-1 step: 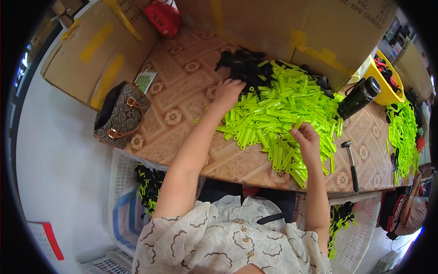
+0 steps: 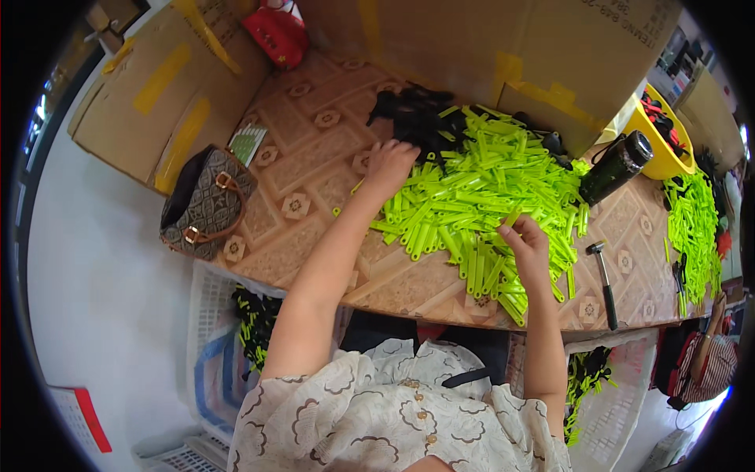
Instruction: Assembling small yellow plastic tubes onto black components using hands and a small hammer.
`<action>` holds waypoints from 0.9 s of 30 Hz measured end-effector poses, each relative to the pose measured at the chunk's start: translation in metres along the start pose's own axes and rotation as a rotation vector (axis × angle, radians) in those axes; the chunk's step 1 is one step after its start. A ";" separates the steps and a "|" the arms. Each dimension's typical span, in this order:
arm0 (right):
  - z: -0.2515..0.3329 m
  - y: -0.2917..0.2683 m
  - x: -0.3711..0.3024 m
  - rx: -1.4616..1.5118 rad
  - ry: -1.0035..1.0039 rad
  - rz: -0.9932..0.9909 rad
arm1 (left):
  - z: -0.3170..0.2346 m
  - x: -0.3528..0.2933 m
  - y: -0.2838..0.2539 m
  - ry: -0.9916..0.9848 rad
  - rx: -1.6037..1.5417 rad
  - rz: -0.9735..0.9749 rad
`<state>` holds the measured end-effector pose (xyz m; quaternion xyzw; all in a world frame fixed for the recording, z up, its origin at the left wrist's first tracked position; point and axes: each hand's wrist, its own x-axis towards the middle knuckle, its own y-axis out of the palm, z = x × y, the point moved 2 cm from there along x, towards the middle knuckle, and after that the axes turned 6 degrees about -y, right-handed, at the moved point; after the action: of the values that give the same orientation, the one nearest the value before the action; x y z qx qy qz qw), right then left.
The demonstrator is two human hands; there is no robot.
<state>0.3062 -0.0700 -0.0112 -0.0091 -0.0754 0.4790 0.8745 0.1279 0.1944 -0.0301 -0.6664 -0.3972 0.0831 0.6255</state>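
A big heap of lime-green plastic strips [image 2: 503, 177], each with a small hole at its end, lies on the table. Against its far left side rests a pile of black pieces [image 2: 417, 114]; their exact kind is unclear. My left hand [image 2: 391, 167] is at the near edge of that black pile, fingers bent down and together, tips partly hidden. Over the near right part of the heap, my right hand [image 2: 528, 240] pinches one lime-green strip [image 2: 513, 215] between thumb and fingers, its end pointing up.
A hammer [image 2: 604, 283] and a dark flask [image 2: 617, 167] are right of the heap. Cardboard boxes [image 2: 440, 47] wall the back; a patterned handbag [image 2: 206, 200] sits left. Beyond the flask is a yellow tub [image 2: 668, 130]. Below the edge hang a white basket [image 2: 206, 315] and another person's arm [image 2: 708, 334].
My left hand has drawn back slightly from the black pile, toward me. My right hand keeps its pinch on the strip. The whole view has shifted a little.
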 end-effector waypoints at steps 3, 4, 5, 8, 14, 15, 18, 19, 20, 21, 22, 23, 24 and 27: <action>0.010 0.002 -0.008 0.085 0.061 -0.024 | -0.009 -0.015 -0.017 0.231 -0.022 -0.267; 0.014 0.002 -0.008 0.157 0.080 -0.066 | -0.018 -0.018 -0.023 0.295 -0.071 -0.368; 0.019 0.004 -0.008 0.237 0.101 -0.096 | -0.022 -0.023 -0.030 0.231 -0.121 -0.336; 0.025 0.008 -0.005 0.437 0.107 -0.104 | -0.028 -0.023 -0.032 0.123 -0.148 -0.317; 0.013 0.003 -0.024 0.486 0.183 -0.107 | -0.023 -0.021 -0.016 0.086 -0.035 -0.061; 0.015 0.004 -0.028 0.482 0.192 -0.116 | -0.025 -0.017 -0.016 0.091 -0.023 0.045; 0.004 0.011 -0.034 0.457 0.222 -0.075 | -0.022 -0.029 -0.027 0.265 -0.080 -0.113; 0.003 0.016 -0.034 0.454 0.247 -0.048 | -0.012 -0.032 -0.030 0.208 -0.082 -0.026; 0.006 0.019 -0.034 0.457 0.253 -0.045 | -0.007 -0.037 -0.031 0.150 -0.089 0.069; 0.006 0.020 -0.035 0.484 0.238 -0.046 | -0.004 -0.038 -0.035 0.147 -0.099 0.094; 0.006 0.018 -0.036 0.510 0.223 -0.051 | -0.006 -0.035 -0.036 0.149 -0.111 0.122; 0.008 0.015 -0.037 0.513 0.230 -0.070 | -0.011 -0.032 -0.041 0.140 -0.174 0.111; 0.009 0.013 -0.037 0.536 0.212 -0.083 | -0.011 -0.028 -0.038 0.098 -0.260 0.145; 0.011 0.012 -0.034 0.574 0.187 -0.104 | 0.001 -0.021 -0.029 0.105 -0.341 0.149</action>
<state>0.2763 -0.0925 -0.0055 0.1980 0.1436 0.4324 0.8679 0.1003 0.1790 -0.0122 -0.7936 -0.3221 0.0257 0.5155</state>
